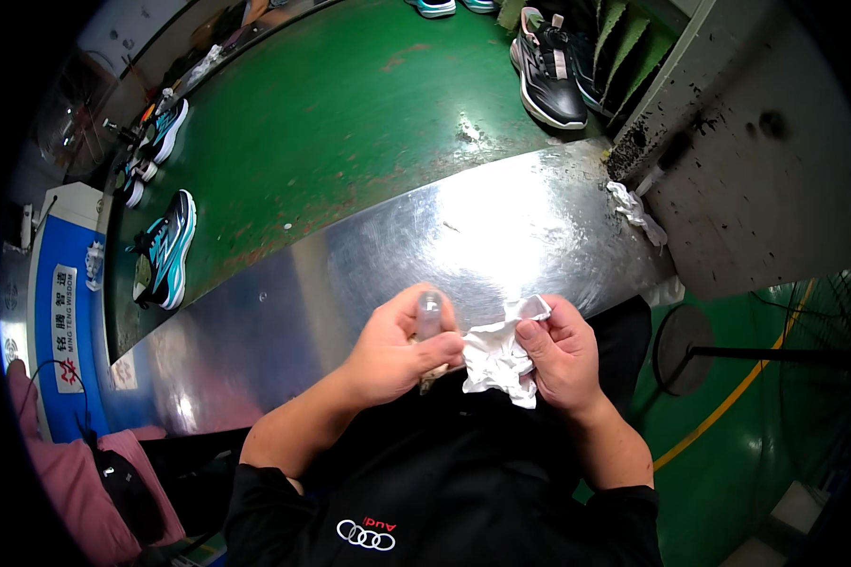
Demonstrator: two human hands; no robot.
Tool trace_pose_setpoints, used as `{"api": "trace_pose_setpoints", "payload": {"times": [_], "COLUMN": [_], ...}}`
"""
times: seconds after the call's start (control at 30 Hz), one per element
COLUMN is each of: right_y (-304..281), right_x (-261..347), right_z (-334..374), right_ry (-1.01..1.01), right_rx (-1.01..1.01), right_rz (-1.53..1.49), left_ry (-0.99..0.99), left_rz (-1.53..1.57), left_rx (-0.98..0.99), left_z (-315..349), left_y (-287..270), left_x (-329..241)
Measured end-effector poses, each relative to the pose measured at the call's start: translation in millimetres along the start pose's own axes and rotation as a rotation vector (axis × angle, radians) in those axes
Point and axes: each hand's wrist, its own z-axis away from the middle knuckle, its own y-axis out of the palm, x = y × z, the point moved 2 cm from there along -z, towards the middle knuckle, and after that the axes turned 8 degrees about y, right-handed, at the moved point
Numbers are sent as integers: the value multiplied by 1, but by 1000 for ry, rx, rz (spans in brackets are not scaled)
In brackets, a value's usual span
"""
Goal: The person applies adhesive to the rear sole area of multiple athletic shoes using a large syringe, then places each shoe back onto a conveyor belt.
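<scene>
At the far left, teal and black sports shoes [165,248] lie on a green belt [350,104] that curves away from you. A shiny metal ledge [369,255] runs in front of it, right at your chest.

Over that ledge's near edge, your left hand [392,352] is closed around a small clear bottle [429,315], its rounded end poking up above your fingers. Just to the right, touching that hand, is a crumpled white cloth [496,357], pinched shut between the thumb and fingers of your right hand [560,354]. The cloth sits against the lower part of the bottle, so the wiping or wetting looks to be under way rather than finished; no shoe is within your reach yet.

Further right, another crumpled white rag [633,210] lies at the ledge's end beside a stained grey machine housing [747,151]. A black and white shoe [548,71] rests at the belt's top right.
</scene>
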Motion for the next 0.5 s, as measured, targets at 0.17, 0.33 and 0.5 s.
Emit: {"api": "trace_pose_setpoints", "payload": {"times": [0.17,0.33,0.5], "right_y": [-16,-16,-16], "right_x": [5,21,33], "right_z": [1,-1,4], "right_ry": [-127,-272,-413], "right_rx": [-6,-34,0], "right_rz": [225,459,537], "left_ry": [3,-119,-80], "left_rz": [144,-56,-158], "left_rx": [125,255,219], "left_z": [21,22,10], "left_y": [9,25,28], "left_x": [-3,8,19]}}
